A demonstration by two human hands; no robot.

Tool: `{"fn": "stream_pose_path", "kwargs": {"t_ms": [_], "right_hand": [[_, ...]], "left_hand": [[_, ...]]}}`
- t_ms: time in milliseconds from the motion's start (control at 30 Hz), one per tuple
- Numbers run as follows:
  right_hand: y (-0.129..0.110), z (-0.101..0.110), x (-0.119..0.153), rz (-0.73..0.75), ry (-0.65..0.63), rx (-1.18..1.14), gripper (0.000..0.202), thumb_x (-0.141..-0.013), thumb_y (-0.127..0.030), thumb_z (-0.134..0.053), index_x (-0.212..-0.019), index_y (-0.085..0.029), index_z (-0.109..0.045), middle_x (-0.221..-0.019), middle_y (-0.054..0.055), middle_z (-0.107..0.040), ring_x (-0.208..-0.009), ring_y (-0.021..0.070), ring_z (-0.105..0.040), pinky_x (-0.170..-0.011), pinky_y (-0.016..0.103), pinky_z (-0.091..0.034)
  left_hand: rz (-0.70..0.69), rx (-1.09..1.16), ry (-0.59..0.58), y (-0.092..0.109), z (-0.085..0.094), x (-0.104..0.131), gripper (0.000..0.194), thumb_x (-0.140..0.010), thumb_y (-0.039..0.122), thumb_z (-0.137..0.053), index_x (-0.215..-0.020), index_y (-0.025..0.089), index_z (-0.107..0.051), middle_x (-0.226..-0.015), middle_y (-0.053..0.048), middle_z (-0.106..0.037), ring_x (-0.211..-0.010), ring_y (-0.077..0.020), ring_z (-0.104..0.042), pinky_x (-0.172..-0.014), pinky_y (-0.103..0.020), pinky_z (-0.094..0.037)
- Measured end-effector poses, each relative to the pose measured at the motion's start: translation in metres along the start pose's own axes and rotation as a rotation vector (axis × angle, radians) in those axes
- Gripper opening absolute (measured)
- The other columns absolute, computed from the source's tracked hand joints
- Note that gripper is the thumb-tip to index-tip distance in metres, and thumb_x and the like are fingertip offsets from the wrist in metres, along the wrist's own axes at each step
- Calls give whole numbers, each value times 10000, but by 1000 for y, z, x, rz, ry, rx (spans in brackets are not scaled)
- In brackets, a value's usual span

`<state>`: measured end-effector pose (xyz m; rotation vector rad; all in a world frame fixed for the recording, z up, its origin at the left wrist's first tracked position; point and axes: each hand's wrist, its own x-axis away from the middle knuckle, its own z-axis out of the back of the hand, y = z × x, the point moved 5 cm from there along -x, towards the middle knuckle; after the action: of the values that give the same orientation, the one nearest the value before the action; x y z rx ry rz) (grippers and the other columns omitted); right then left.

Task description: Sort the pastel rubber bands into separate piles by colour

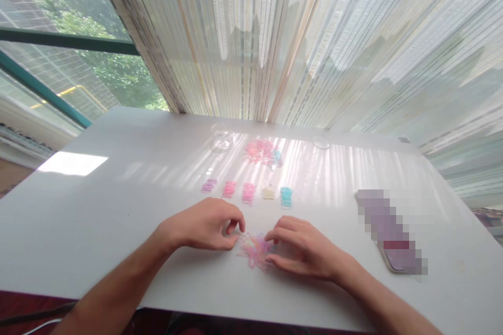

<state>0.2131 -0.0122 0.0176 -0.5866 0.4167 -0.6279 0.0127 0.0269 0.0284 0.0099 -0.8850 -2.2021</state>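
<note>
A small loose pile of pink, lilac and pale see-through pieces that look like paper clips (256,252) lies on the white table between my hands. At its left edge, my left hand (212,224) has bent fingers, with thumb and forefinger apart and no piece visible in them. From the right, my right hand (299,247) touches the pile with spread fingertips. Beyond my hands runs a row of small sorted groups: purple clips (209,185), coral-pink clips (229,189), pink clips (248,193), pale yellow clips (268,193) and turquoise clips (286,197).
Further back is a larger mixed pile of clips (261,152), between a clear container (221,140) and a clear round lid (320,142). A phone (393,264), partly pixelated, lies on the right of the table (118,220). A striped curtain (251,36) hangs behind.
</note>
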Motion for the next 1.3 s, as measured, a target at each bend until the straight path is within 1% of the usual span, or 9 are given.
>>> {"fn": "stream_pose_path", "kwargs": {"t_ms": [200, 400, 667, 833, 967, 1067, 1133, 1233, 1300], "right_hand": [[2, 2, 1, 3, 24, 26, 151, -981, -299, -587, -1018, -189, -683, -845, 48, -671, -760, 172, -592, -680, 283, -443], [5, 5, 2, 0, 65, 58, 143, -995, -259, -553, -1008, -190, -677, -811, 37, -650, -733, 163, -568, -666, 279, -423], [6, 4, 1, 3, 97, 65, 137, -997, -240, -548, -997, -193, -676, -808, 33, -652, -730, 158, -566, -672, 274, -418], [5, 4, 1, 0, 99, 75, 146, -993, -227, -540, -988, -189, -681, -793, 32, -648, -716, 157, -562, -659, 272, -417], [6, 4, 1, -2, 92, 83, 156, -996, -230, -534, -980, -189, -683, -787, 33, -646, -707, 156, -559, -650, 270, -418], [6, 4, 0, 3, 95, 86, 159, -1001, -237, -531, -977, -192, -681, -779, 32, -644, -703, 156, -563, -649, 272, -423], [5, 4, 0, 15, 112, 90, 149, -1000, -237, -536, -987, -193, -678, -778, 30, -648, -701, 156, -566, -649, 275, -427], [4, 5, 1, 36, 163, 96, 134, -996, -234, -542, -1014, -195, -668, -783, 29, -656, -701, 157, -576, -645, 276, -435], [5, 6, 1, 29, 209, 107, 130, -996, -241, -543, -1032, -198, -660, -786, 29, -662, -703, 159, -584, -639, 275, -443]], "left_hand": [[49, -48, -22, -1, -5, -2, 83, -748, 166, -624, -770, 209, -692, -734, 46, -680, -664, -110, -573, -627, -205, -366], [54, -58, -10, -3, -6, -4, 92, -709, 129, -598, -668, 190, -652, -641, 54, -652, -593, -92, -540, -582, -206, -332], [-52, -19, 96, 5, -3, -4, 109, -686, 83, -606, -705, 185, -642, -645, 69, -611, -593, -75, -494, -598, -184, -346], [-144, -56, 156, 11, -1, -3, 130, -716, 76, -641, -749, 198, -673, -769, 51, -614, -646, -81, -494, -620, -197, -351], [-183, 15, 139, 14, -1, -1, 162, -711, 78, -671, -788, 214, -715, -832, 38, -608, -636, -76, -486, -595, -188, -363], [-205, 93, 112, 14, -3, -1, 175, -711, 66, -664, -799, 209, -714, -850, 36, -649, -628, -72, -501, -596, -176, -389], [-212, 106, 150, 13, -3, -2, 147, -737, 82, -660, -810, 201, -706, -793, 41, -669, -608, -75, -506, -587, -178, -393], [-236, 30, 308, 11, -3, -7, 113, -806, 115, -629, -835, 199, -700, -691, 51, -669, -562, -79, -501, -566, -195, -374], [-271, -28, 385, 12, -6, -10, 130, -840, 122, -603, -856, 202, -704, -720, 44, -702, -569, -81, -532, -579, -205, -379]]}}
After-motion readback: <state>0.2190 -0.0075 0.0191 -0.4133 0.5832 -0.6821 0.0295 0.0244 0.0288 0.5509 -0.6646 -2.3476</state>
